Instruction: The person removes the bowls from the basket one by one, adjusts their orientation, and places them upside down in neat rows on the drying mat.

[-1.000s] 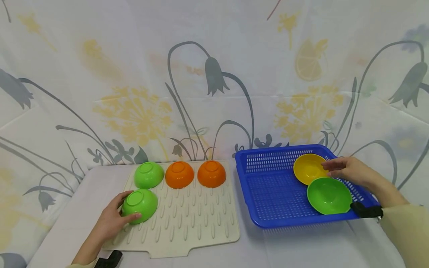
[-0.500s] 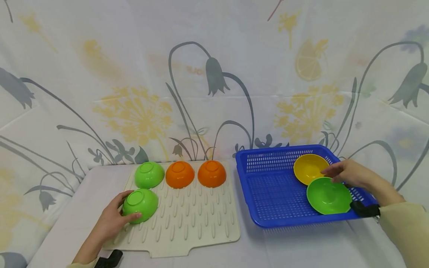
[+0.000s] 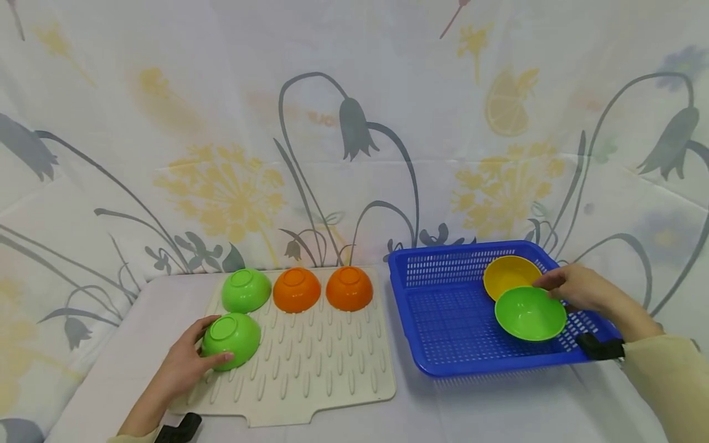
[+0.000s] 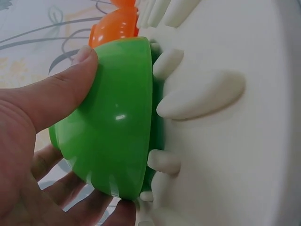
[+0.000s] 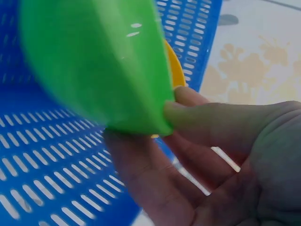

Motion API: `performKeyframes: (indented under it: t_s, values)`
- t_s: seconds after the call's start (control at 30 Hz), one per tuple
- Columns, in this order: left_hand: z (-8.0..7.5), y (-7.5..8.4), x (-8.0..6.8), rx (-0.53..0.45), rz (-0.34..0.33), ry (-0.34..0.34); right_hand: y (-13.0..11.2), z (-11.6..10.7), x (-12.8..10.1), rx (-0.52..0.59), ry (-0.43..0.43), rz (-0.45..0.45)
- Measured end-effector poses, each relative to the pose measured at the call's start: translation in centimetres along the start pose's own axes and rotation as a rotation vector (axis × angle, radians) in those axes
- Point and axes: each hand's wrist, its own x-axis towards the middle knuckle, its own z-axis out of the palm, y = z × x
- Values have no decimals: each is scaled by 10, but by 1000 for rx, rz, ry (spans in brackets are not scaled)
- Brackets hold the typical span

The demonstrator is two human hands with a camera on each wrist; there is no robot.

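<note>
My right hand (image 3: 581, 288) pinches the rim of a green bowl (image 3: 530, 314) between thumb and fingers, over the right side of the blue basket (image 3: 432, 367). The bowl is open side up, and in the right wrist view this green bowl (image 5: 89, 61) looks blurred. Behind it in the basket sits a yellow bowl (image 3: 506, 272), partly covered. On the cream drying mat (image 3: 310, 375), my left hand (image 3: 180, 363) grips an upside-down green bowl (image 3: 231, 341). In the left wrist view, the thumb and fingers wrap around that green bowl (image 4: 108, 117), its rim on the mat's ridges.
Along the mat's back edge stand another upside-down green bowl (image 3: 246, 290) and two upside-down orange bowls, one in the middle (image 3: 296, 289) and one on the right (image 3: 349, 288). A flowered curtain (image 3: 354, 203) hangs right behind the mat and basket.
My right hand has gone from beside the yellow bowl to the green bowl's rim and lifted it, shifting it slightly left and up. The left hand has stayed on its bowl.
</note>
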Motion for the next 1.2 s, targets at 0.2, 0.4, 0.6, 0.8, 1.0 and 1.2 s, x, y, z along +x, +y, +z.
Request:
performKeyframes:
  t_s: [0.2, 0.4, 0.6, 0.8, 1.0, 1.2]
  values:
    - [0, 3, -2, 28, 4, 6, -7, 0, -2, 22, 40, -20]
    - [-1, 6, -2, 56, 2, 9, -19, 2, -6, 67, 75, -36]
    - [-2, 8, -3, 85, -3, 8, -31, 6, -10, 123, 103, -62]
    - [-2, 10, -2, 108, -6, 9, -48, 14, -15, 179, 118, -97]
    - [-3, 14, -2, 112, -42, -6, -67, 23, -22, 204, 121, -111]
    - [-7, 19, -4, 76, -36, -1, -81, 32, -28, 212, 141, -136]
